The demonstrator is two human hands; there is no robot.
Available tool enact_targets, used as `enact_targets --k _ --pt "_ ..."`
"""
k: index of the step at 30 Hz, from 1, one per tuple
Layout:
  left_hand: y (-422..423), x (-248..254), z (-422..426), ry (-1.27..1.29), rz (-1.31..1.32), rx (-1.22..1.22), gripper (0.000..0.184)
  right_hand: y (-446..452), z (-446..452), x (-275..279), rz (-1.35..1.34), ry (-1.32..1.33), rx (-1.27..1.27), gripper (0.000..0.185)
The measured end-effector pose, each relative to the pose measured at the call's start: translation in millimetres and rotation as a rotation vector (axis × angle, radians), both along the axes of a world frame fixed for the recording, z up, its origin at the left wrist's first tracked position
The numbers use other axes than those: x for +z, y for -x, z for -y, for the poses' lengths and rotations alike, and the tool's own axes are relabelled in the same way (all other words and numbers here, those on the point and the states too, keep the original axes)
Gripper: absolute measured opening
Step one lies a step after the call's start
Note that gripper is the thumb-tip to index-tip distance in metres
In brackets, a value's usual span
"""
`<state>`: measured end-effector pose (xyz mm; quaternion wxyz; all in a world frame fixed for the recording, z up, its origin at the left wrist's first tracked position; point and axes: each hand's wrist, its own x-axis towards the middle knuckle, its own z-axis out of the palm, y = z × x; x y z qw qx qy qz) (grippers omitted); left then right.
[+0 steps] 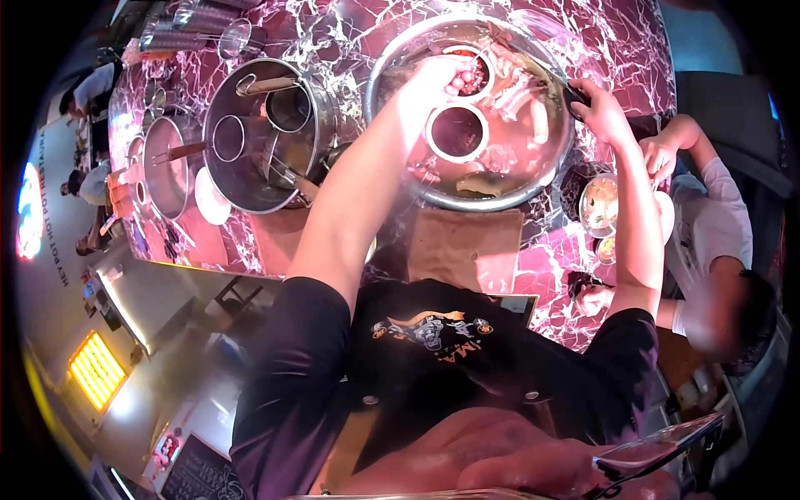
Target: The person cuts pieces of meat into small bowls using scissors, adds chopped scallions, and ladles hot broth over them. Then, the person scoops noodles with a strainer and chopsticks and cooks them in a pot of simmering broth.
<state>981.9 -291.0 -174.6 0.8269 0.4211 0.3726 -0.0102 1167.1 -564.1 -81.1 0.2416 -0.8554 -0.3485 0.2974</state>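
Fingers of left hand: bunched at the red-filled cup, inside the large pot; cannot tell whether they grip its rim or its contents. Fingers of right hand: closed, apparently, on a dark handle at the pot's right rim. Dark-filled cup stands just beside, nearer the table's near edge. Food bowl lies toward the table's right edge. Risks, judged: a tilted or knocked cup could spill into the broth; hot liquid, if hot, could scald low fingers; a slipping handle could splash.

Shiny metal basin; glossy tabletop
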Motion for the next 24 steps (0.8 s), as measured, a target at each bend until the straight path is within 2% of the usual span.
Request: enact_targets --k 4,6,9,12,15,16,20,24 --pt "-3 2 23 -0.025 0.085 0.147 0.017 16 1 30 0.219 0.074 0.010 0.050" --pt "-6 -4 36 -0.227 0.085 0.203 0.019 23 -2 50 0.349 0.157 0.060 0.055" --pt "-6 -12 45 -0.828 -0.001 0.151 0.022 34 -20 72 0.487 0.217 0.097 0.057" --pt "-1 -3 54 -0.965 -0.143 0.089 0.024 22 -41 55 0.438 0.291 0.124 0.059" --pt "1 -7 60 -0.939 -0.136 0.114 0.022 17 -63 32 0.428 0.245 0.144 0.061" --pt "1 -9 61 -0.938 -0.130 0.128 0.022 17 -70 30 0.374 0.324 0.130 0.060" --pt "1 -13 60 -0.891 -0.136 0.148 0.021 14 -72 -4 0.343 0.237 0.143 0.057" --pt "5 -23 54 -0.785 -0.141 0.122 0.020 17 -69 -2 0.293 0.178 0.120 0.054"
